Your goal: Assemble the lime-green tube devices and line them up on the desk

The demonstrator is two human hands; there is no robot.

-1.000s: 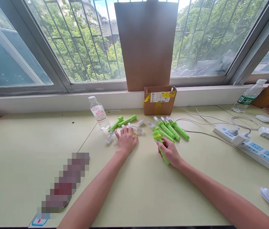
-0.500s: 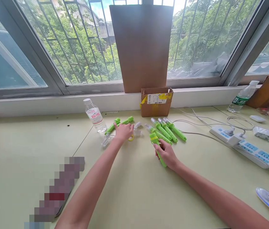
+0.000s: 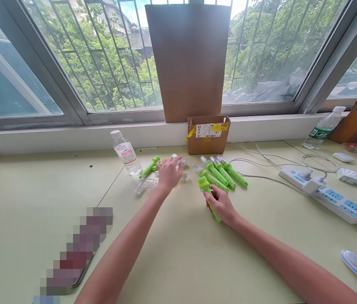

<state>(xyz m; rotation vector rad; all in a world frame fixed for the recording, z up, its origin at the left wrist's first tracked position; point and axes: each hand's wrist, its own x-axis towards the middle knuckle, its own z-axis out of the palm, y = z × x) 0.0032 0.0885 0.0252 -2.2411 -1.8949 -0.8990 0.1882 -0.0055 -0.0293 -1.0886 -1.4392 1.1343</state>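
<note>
In the head view, the right hand (image 3: 221, 202), just right of the middle of the frame, is closed around a green tube (image 3: 203, 184), its ribbed end pointing toward the upper left. The left hand (image 3: 167, 174), near the centre, reaches over loose clear pieces (image 3: 140, 185) with its fingers curled; they are partly hidden, so I can't make out whether they grip one. A loose green tube (image 3: 150, 167) lies left of that hand, beside a water bottle (image 3: 126, 154). Four capped green tubes (image 3: 225, 176) lie side by side right of centre, below a small cardboard box (image 3: 207, 147).
</note>
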